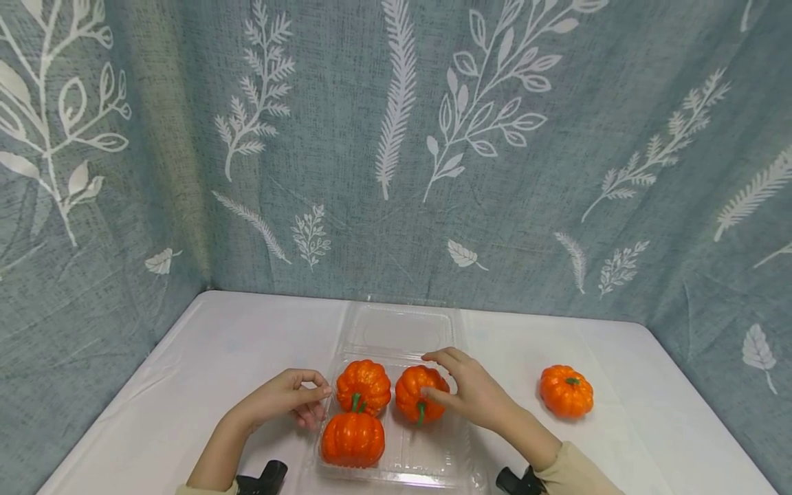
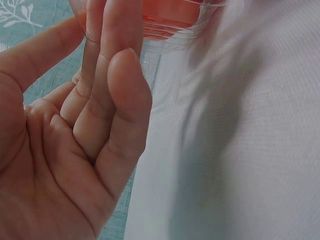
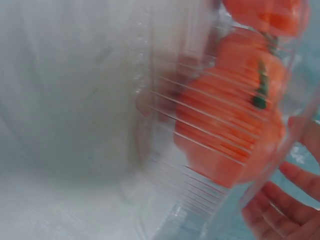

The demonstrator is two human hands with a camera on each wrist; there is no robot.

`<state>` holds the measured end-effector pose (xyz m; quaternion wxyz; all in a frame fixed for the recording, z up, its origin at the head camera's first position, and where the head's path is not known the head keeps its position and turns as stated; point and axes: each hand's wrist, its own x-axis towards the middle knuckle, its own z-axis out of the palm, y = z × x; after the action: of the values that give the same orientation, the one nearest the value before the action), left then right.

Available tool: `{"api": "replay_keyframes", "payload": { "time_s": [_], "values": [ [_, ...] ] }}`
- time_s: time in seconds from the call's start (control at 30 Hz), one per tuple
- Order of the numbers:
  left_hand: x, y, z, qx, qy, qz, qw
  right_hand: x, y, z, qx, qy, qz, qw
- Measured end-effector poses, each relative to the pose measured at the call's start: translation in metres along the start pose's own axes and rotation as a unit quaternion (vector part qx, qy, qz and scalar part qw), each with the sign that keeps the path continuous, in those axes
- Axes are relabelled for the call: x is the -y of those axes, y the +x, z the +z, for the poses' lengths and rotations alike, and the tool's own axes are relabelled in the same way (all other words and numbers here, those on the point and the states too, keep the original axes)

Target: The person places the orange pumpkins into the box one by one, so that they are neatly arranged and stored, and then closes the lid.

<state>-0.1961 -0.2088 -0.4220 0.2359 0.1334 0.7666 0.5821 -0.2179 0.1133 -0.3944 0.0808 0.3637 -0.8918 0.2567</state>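
Observation:
A clear plastic clamshell box point(image 1: 427, 474) lies unfolded on the table, its lid point(image 1: 399, 328) towards the back. Three orange toy pumpkins sit in its base: a back-left pumpkin point(image 1: 363, 385), a front-left pumpkin point(image 1: 353, 440) and a back-right pumpkin point(image 1: 416, 392), all with green stems. At the left rim, my left hand point(image 1: 291, 399) pinches the box edge between thumb and fingers; its fingertips also reach the box wall point(image 2: 170, 35). My right hand point(image 1: 476, 388) hovers over the back-right pumpkin, thumb and fingers spread. The right wrist view, blurred, shows fingers point(image 3: 295, 185) beyond the box rim.
Another orange pumpkin point(image 1: 566, 392) stands on the white tablecloth point(image 1: 625, 426), right of the box. A blue-green curtain point(image 1: 346, 172) with white leaf prints encloses the table at the back and sides. Black wrist devices point(image 1: 266, 478) show at the front.

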Motion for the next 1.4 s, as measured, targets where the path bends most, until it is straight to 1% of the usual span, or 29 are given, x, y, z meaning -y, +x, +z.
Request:
{"api": "replay_keyframes", "payload": {
  "time_s": [0.07,0.27,0.47,0.57,0.67,0.73,0.8,0.9,0.97,1.03,1.3,1.4],
  "values": [
    [0.000,0.000,0.000,0.000,0.000,-0.003,1.0000,0.002,-0.001,-0.003,0.000,-0.014,0.006,0.9999],
    [0.001,0.000,0.001,0.004,0.001,0.006,1.0000,0.007,-0.003,-0.015,0.011,-0.050,0.025,0.9984],
    [0.001,0.000,0.001,0.003,0.001,0.005,1.0000,0.008,-0.007,-0.029,0.024,-0.097,0.029,0.9946],
    [0.002,-0.001,0.001,0.005,-0.001,0.010,0.9999,0.009,-0.009,-0.037,0.055,-0.110,0.039,0.9916],
    [0.003,-0.001,0.001,0.005,-0.001,0.011,0.9999,0.011,-0.011,-0.046,0.112,-0.117,0.063,0.9848],
    [0.004,-0.001,0.001,0.006,-0.001,0.012,0.9999,0.012,-0.011,-0.052,0.150,-0.112,0.083,0.9789],
    [0.005,-0.001,0.001,0.005,-0.001,0.011,0.9999,0.013,-0.012,-0.055,0.178,-0.098,0.104,0.9736],
    [0.005,-0.001,0.001,0.006,-0.002,0.013,0.9999,0.012,-0.014,-0.057,0.200,-0.079,0.125,0.9687],
    [0.004,-0.001,0.001,0.007,-0.002,0.016,0.9998,0.010,-0.016,-0.056,0.200,-0.073,0.131,0.9682],
    [0.003,-0.001,0.002,0.006,-0.003,0.015,0.9999,0.008,-0.017,-0.056,0.193,-0.071,0.131,0.9698],
    [0.004,0.000,0.001,0.006,0.001,0.013,0.9999,-0.001,-0.029,-0.059,0.133,-0.088,0.094,0.9826],
    [0.003,0.000,0.001,0.004,0.004,0.010,0.9999,-0.005,-0.034,-0.057,0.107,-0.099,0.091,0.9851]
  ]
}}
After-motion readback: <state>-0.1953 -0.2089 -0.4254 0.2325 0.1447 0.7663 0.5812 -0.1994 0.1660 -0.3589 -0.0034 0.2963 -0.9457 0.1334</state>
